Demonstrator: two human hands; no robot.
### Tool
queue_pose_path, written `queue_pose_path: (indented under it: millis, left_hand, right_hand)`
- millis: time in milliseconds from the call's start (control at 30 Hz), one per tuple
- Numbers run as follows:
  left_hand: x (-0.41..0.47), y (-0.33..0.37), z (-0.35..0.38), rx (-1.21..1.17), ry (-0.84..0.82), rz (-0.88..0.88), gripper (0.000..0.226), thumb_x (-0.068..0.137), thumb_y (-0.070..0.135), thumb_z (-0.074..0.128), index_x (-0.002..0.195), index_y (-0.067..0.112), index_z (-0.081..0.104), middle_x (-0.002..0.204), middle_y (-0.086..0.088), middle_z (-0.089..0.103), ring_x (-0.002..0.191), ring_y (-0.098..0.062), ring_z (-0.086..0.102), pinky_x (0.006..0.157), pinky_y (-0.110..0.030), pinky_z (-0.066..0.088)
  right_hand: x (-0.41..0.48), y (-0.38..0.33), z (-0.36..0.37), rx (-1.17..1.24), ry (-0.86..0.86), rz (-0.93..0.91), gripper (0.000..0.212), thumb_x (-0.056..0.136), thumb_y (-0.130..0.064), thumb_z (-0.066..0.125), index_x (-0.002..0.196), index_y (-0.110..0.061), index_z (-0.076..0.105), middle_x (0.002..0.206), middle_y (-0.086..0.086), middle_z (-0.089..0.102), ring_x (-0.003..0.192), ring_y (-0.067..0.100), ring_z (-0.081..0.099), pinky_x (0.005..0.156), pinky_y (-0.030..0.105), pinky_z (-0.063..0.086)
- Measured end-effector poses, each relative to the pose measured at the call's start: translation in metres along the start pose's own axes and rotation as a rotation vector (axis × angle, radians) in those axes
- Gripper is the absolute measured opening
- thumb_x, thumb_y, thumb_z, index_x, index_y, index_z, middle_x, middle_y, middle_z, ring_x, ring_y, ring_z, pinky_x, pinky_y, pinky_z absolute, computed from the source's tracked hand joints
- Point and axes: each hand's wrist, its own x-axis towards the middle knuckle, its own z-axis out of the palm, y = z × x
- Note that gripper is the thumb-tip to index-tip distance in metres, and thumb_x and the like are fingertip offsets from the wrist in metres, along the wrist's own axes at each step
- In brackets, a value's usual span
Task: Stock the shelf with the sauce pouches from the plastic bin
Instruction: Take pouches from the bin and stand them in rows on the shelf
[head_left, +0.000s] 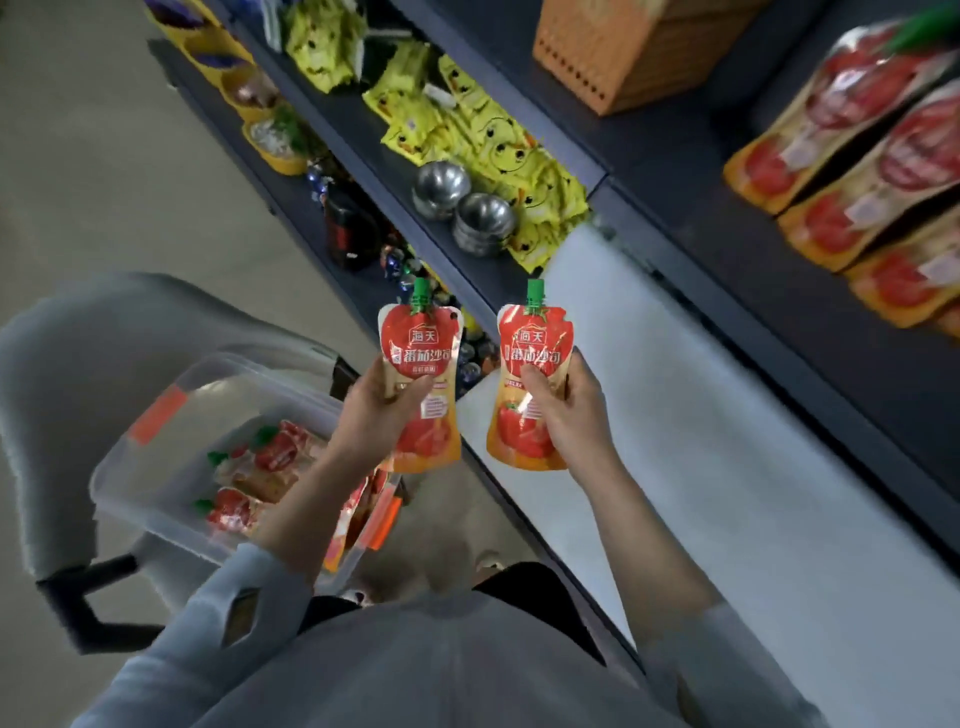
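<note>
My left hand (375, 415) grips a red and orange sauce pouch (422, 343) with a green cap, held upright. My right hand (569, 410) grips a second sauce pouch (535, 343) of the same kind, upright beside the first. Both hang in front of the white shelf board (727, 467). A clear plastic bin (156, 457) sits lower left on a grey chair (78, 338), with several more pouches (260, 467) lying inside; my left forearm hides part of them. On the dark shelf (779, 291) at upper right stand several stocked pouches (852, 156) in a row.
Yellow snack packets (498, 150) and two steel bowls (467, 208) fill the lower shelf to the left. An orange perforated box (623, 52) stands on the upper shelf. Yellow tubs (270, 135) and dark bottles (348, 228) line the bottom shelf by the floor.
</note>
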Motion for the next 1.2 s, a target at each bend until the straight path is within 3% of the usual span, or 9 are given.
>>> queue_pose_path:
  millis: [100, 233, 333, 433, 567, 700, 867, 1067, 1200]
  left_hand:
    - [0.005, 0.028, 0.031, 0.023, -0.089, 0.08, 0.028, 0.089, 0.024, 0.066, 0.116, 0.026, 0.057, 0.102, 0.008, 0.07, 0.088, -0.001, 0.069, 0.081, -0.03, 0.056]
    - [0.009, 0.065, 0.081, 0.007, -0.199, 0.176, 0.025, 0.079, 0.035, 0.072, 0.102, 0.036, 0.062, 0.099, 0.005, 0.073, 0.091, -0.014, 0.071, 0.078, -0.035, 0.057]
    - [0.007, 0.095, 0.126, 0.009, -0.268, 0.261, 0.022, 0.089, 0.019, 0.066, 0.111, 0.02, 0.061, 0.098, 0.003, 0.072, 0.087, -0.01, 0.071, 0.071, -0.025, 0.057]
    - [0.002, 0.125, 0.17, 0.004, -0.314, 0.333, 0.026, 0.09, 0.018, 0.065, 0.116, 0.016, 0.06, 0.104, -0.003, 0.072, 0.094, -0.019, 0.071, 0.08, -0.036, 0.058]
    - [0.0, 0.157, 0.226, 0.051, -0.352, 0.438, 0.034, 0.09, 0.029, 0.065, 0.121, 0.018, 0.058, 0.108, 0.001, 0.07, 0.097, -0.017, 0.069, 0.084, -0.039, 0.058]
    - [-0.002, 0.181, 0.273, -0.014, -0.375, 0.434, 0.041, 0.089, 0.034, 0.065, 0.126, 0.02, 0.055, 0.113, 0.003, 0.069, 0.101, -0.019, 0.068, 0.087, -0.04, 0.056]
    - [-0.002, 0.198, 0.316, -0.031, -0.382, 0.459, 0.034, 0.09, 0.031, 0.065, 0.122, 0.023, 0.057, 0.106, 0.01, 0.07, 0.095, -0.009, 0.069, 0.078, -0.025, 0.056]
    - [0.003, 0.205, 0.344, -0.044, -0.387, 0.457, 0.031, 0.09, 0.031, 0.064, 0.12, 0.026, 0.056, 0.109, 0.009, 0.069, 0.1, -0.013, 0.068, 0.082, -0.031, 0.055]
    - [0.007, 0.206, 0.353, -0.021, -0.368, 0.49, 0.03, 0.091, 0.029, 0.062, 0.12, 0.026, 0.055, 0.107, 0.011, 0.068, 0.097, -0.011, 0.068, 0.076, -0.024, 0.055]
  right_hand:
    - [-0.006, -0.001, -0.04, 0.067, 0.117, -0.006, 0.032, 0.092, -0.033, 0.068, 0.121, -0.029, 0.058, 0.115, -0.007, 0.069, 0.105, 0.011, 0.067, 0.095, 0.04, 0.056]
    - [-0.015, -0.006, -0.099, 0.153, 0.251, -0.021, 0.032, 0.091, -0.031, 0.069, 0.122, -0.029, 0.058, 0.117, -0.007, 0.069, 0.106, 0.013, 0.068, 0.096, 0.045, 0.056]
    - [-0.025, -0.016, -0.152, 0.193, 0.361, -0.056, 0.027, 0.091, -0.031, 0.07, 0.116, -0.026, 0.061, 0.111, -0.005, 0.071, 0.102, 0.014, 0.07, 0.093, 0.046, 0.057]
    - [-0.032, -0.028, -0.213, 0.177, 0.449, -0.102, 0.02, 0.092, -0.027, 0.069, 0.112, -0.024, 0.066, 0.104, -0.006, 0.074, 0.096, 0.012, 0.072, 0.089, 0.041, 0.058]
    - [-0.036, -0.039, -0.291, 0.143, 0.538, -0.145, 0.013, 0.09, -0.025, 0.072, 0.103, -0.025, 0.071, 0.1, -0.006, 0.076, 0.093, 0.011, 0.073, 0.083, 0.035, 0.058]
    - [-0.03, -0.038, -0.363, 0.142, 0.537, -0.098, 0.009, 0.087, -0.019, 0.076, 0.094, -0.024, 0.074, 0.096, -0.006, 0.077, 0.089, 0.011, 0.074, 0.08, 0.034, 0.059]
    - [-0.01, -0.026, -0.423, 0.15, 0.56, -0.041, 0.011, 0.083, -0.018, 0.079, 0.091, -0.024, 0.073, 0.093, -0.007, 0.075, 0.086, 0.009, 0.073, 0.075, 0.028, 0.055]
    - [0.03, -0.002, -0.455, 0.172, 0.615, 0.022, 0.014, 0.082, -0.019, 0.081, 0.089, -0.025, 0.071, 0.107, 0.003, 0.075, 0.099, 0.021, 0.072, 0.091, 0.046, 0.058]
    - [0.057, 0.009, -0.456, 0.184, 0.632, 0.025, 0.016, 0.082, -0.018, 0.081, 0.087, -0.028, 0.069, 0.109, 0.004, 0.074, 0.1, 0.021, 0.071, 0.091, 0.05, 0.057]
